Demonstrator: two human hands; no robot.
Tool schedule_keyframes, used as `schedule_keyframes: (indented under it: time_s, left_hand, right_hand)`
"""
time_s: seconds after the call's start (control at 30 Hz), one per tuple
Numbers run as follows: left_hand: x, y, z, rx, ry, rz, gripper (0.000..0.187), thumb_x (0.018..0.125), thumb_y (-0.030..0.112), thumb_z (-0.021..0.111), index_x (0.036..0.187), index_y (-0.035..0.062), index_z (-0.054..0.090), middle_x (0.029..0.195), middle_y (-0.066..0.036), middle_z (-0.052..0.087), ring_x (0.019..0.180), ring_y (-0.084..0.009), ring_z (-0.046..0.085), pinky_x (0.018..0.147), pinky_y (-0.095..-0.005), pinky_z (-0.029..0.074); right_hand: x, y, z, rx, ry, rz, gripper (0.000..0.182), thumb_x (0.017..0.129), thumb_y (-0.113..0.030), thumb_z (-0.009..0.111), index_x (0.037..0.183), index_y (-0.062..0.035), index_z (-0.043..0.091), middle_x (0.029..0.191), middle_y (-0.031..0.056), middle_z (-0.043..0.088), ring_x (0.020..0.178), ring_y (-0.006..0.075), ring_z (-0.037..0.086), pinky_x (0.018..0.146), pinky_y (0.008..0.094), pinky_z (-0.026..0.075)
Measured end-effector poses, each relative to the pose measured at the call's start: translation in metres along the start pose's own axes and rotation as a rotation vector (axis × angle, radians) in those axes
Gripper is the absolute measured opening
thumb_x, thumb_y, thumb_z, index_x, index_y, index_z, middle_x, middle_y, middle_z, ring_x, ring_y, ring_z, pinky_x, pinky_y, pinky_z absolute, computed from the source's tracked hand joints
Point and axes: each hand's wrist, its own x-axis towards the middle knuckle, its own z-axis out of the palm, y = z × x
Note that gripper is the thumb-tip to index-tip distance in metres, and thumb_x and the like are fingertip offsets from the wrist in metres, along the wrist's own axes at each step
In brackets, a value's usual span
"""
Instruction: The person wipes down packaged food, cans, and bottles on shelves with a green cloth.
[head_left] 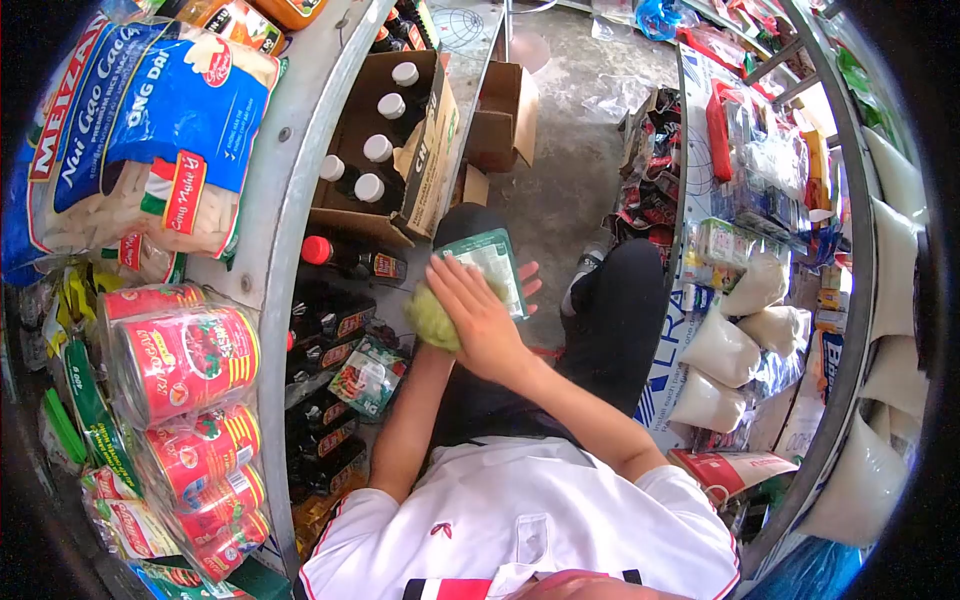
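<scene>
**Green cloth pressed to a packet, between two hands**

At the centre of the view, the right hand [472, 310] lies over a bunched green cloth [432, 318], its fingers straight and close together, pinning the cloth under the palm. The cloth sticks out at the hand's 8 o'clock side, touching the left wrist. A green-edged packet [497, 262] with a pale panel shows at 1 o'clock from the right hand, tilted.

The left hand [530, 288] is mostly hidden behind the packet; a few fingers poke out past its 3 o'clock edge, slightly apart. It seems to support the packet from beneath, though I cannot tell how the rest of that hand is closed.

From the hands, an open carton [432, 165] of white-capped bottles [377, 149] stands at 11 o'clock, a smaller packet [368, 378] at 8, and filled white bags [722, 352] toward 3.
</scene>
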Motion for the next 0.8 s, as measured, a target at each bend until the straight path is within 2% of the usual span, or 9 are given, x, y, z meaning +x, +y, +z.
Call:
schedule_keyframes:
  time_s: [0.2, 0.3, 0.33, 0.37, 0.43, 0.5, 0.57, 0.73, 0.8]
  left_hand:
    - [-0.001, 0.004, 0.002, -0.035, 0.135, -0.063, 0.104, 0.092, 0.084, 0.040, 0.167, 0.0149, 0.018, 0.170, -0.025, 0.018, 0.155, -0.0481, 0.021, 0.124, -0.0626, 0.022]
    - [-0.005, 0.001, -0.003, 0.117, 0.451, 0.018, 0.089, 0.098, 0.079, 0.031, 0.162, 0.0165, 0.035, 0.166, -0.014, 0.037, 0.152, -0.0339, 0.036, 0.124, -0.0531, 0.029]
    - [-0.008, 0.002, -0.017, 0.012, 0.374, -0.004, 0.083, 0.101, 0.075, 0.029, 0.158, 0.0159, 0.042, 0.164, -0.009, 0.040, 0.151, -0.0286, 0.039, 0.122, -0.0541, 0.031]
    - [-0.010, 0.004, -0.020, 0.003, 0.374, 0.000, 0.083, 0.101, 0.075, 0.029, 0.158, 0.0159, 0.042, 0.164, -0.009, 0.040, 0.151, -0.0286, 0.039, 0.122, -0.0541, 0.031]
    - [-0.011, 0.004, -0.023, 0.008, 0.263, -0.019, 0.087, 0.101, 0.076, 0.029, 0.160, 0.0135, 0.039, 0.165, -0.012, 0.038, 0.151, -0.0318, 0.038, 0.122, -0.0543, 0.031]
    - [-0.004, -0.003, -0.025, 0.034, 0.267, 0.004, 0.091, 0.099, 0.079, 0.030, 0.162, 0.0125, 0.035, 0.166, -0.015, 0.035, 0.153, -0.0348, 0.035, 0.123, -0.0546, 0.030]
    - [0.000, -0.005, -0.023, 0.045, -0.118, -0.055, 0.089, 0.100, 0.077, 0.031, 0.163, 0.0141, 0.029, 0.170, -0.014, 0.027, 0.153, -0.0369, 0.033, 0.123, -0.0568, 0.030]
    - [0.002, -0.002, -0.017, 0.222, 0.115, -0.161, 0.088, 0.100, 0.075, 0.032, 0.165, 0.0158, 0.024, 0.172, -0.012, 0.021, 0.153, -0.0406, 0.031, 0.123, -0.0595, 0.029]
    - [0.002, -0.001, 0.001, 0.127, 0.137, -0.120, 0.089, 0.100, 0.076, 0.031, 0.164, 0.0144, 0.027, 0.170, -0.015, 0.026, 0.153, -0.0395, 0.032, 0.123, -0.0571, 0.029]
  right_hand:
    - [0.034, 0.042, -0.014, -0.123, 0.069, 0.084, 0.091, 0.069, 0.003, 0.074, 0.154, -0.0064, 0.043, 0.159, 0.0193, 0.044, 0.150, 0.0386, 0.038, 0.125, 0.0512, 0.029]
    - [0.013, 0.051, -0.030, 0.056, 0.138, 0.174, 0.095, 0.063, 0.012, 0.069, 0.153, -0.0055, 0.044, 0.161, 0.0202, 0.042, 0.151, 0.0397, 0.037, 0.125, 0.0539, 0.029]
    - [0.003, 0.048, -0.035, 0.027, 0.115, 0.175, 0.094, 0.065, 0.011, 0.070, 0.153, -0.0054, 0.044, 0.162, 0.0204, 0.040, 0.151, 0.0409, 0.035, 0.125, 0.0545, 0.028]
    - [-0.007, 0.044, -0.032, 0.023, 0.106, 0.175, 0.094, 0.065, 0.011, 0.070, 0.153, -0.0054, 0.044, 0.162, 0.0204, 0.040, 0.151, 0.0409, 0.035, 0.125, 0.0545, 0.028]
    - [-0.030, 0.034, -0.026, -0.056, 0.080, 0.181, 0.103, 0.062, 0.007, 0.077, 0.157, -0.0075, 0.039, 0.165, 0.0187, 0.034, 0.153, 0.0412, 0.030, 0.127, 0.0539, 0.024]
    - [-0.040, 0.015, -0.019, -0.055, 0.038, 0.167, 0.098, 0.064, 0.003, 0.077, 0.156, -0.0070, 0.042, 0.166, 0.0194, 0.032, 0.155, 0.0431, 0.027, 0.127, 0.0549, 0.022]
    - [-0.035, -0.003, -0.008, -0.004, -0.029, 0.100, 0.094, 0.066, 0.001, 0.075, 0.155, -0.0059, 0.043, 0.165, 0.0195, 0.034, 0.154, 0.0427, 0.029, 0.127, 0.0551, 0.024]
    - [0.018, 0.017, -0.003, 0.095, 0.026, 0.015, 0.088, 0.067, 0.003, 0.072, 0.151, -0.0038, 0.046, 0.161, 0.0184, 0.041, 0.151, 0.0412, 0.035, 0.126, 0.0541, 0.026]
    - [0.028, 0.033, -0.009, 0.049, 0.084, 0.047, 0.086, 0.066, 0.008, 0.070, 0.149, -0.0027, 0.047, 0.158, 0.0170, 0.046, 0.150, 0.0394, 0.037, 0.126, 0.0511, 0.028]
